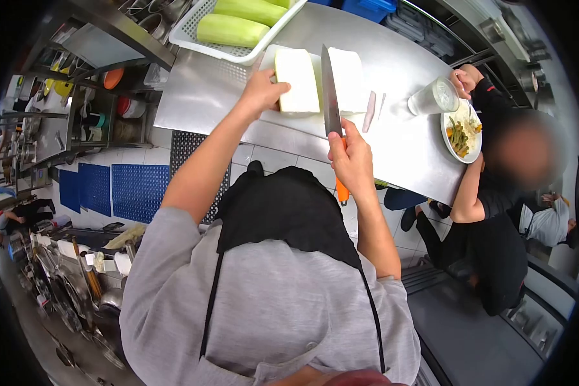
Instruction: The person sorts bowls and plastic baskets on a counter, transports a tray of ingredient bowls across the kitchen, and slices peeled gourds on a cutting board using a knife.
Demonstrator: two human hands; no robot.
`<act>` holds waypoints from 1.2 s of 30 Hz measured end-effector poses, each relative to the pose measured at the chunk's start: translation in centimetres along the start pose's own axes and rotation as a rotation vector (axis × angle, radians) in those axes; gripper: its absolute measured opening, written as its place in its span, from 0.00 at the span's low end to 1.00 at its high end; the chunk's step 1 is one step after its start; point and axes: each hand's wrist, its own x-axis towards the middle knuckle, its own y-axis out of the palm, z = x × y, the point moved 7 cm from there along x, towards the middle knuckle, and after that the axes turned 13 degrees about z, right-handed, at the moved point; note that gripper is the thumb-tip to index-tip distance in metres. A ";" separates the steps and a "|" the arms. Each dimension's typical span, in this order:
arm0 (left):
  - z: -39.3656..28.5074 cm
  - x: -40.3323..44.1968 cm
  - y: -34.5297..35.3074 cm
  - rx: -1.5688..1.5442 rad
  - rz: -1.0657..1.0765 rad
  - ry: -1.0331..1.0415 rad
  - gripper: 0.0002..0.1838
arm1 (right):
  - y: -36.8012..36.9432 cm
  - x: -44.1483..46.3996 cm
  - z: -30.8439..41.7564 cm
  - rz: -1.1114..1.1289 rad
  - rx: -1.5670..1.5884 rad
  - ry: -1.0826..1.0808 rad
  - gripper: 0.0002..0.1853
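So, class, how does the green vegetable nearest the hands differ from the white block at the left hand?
The green vegetable is pale green and rounded; the white block shows a broad, flat face. The green vegetable lies untouched in the white basket; the left hand holds the white block outside it. Both are above the metal table.

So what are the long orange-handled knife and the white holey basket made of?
Long orange-handled knife: smooth metal blade, probably steel, by its grey sheen; handle probably plastic, evenly bright. White holey basket: likely smooth plastic, by its regular holes.
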 end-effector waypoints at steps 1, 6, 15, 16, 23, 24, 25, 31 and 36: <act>0.3 -0.2 0.2 0.000 0.014 -0.005 0.25 | 0.1 0.2 0.6 -0.011 -0.062 0.006 0.25; 0.8 -1.4 0.8 -0.161 0.022 0.041 0.22 | 0.5 1.2 4.4 -0.017 -0.134 -0.021 0.32; 1.5 0.2 -0.5 0.089 -0.087 0.005 0.28 | 0.8 0.9 2.1 -0.047 -0.198 0.074 0.32; 0.4 0.2 -0.3 0.176 -0.075 -0.006 0.30 | 0.9 0.7 1.9 -0.046 -0.199 0.088 0.32; -0.3 3.2 0.3 0.240 -0.057 -0.058 0.37 | 0.8 0.1 1.0 -0.079 -0.158 0.109 0.30; -0.3 3.4 0.4 0.192 -0.035 -0.050 0.37 | 0.7 -0.1 1.0 -0.094 -0.124 0.100 0.30; 0.0 3.5 0.6 0.051 0.026 -0.060 0.36 | 0.6 -0.3 1.1 -0.109 -0.091 0.089 0.29; -2.8 0.2 1.3 -0.013 -0.019 0.373 0.31 | -0.4 -1.8 1.4 -0.199 0.064 0.041 0.26; -4.3 -3.2 2.0 0.147 -0.044 0.626 0.30 | -0.6 -1.8 1.4 -0.224 0.119 -0.021 0.24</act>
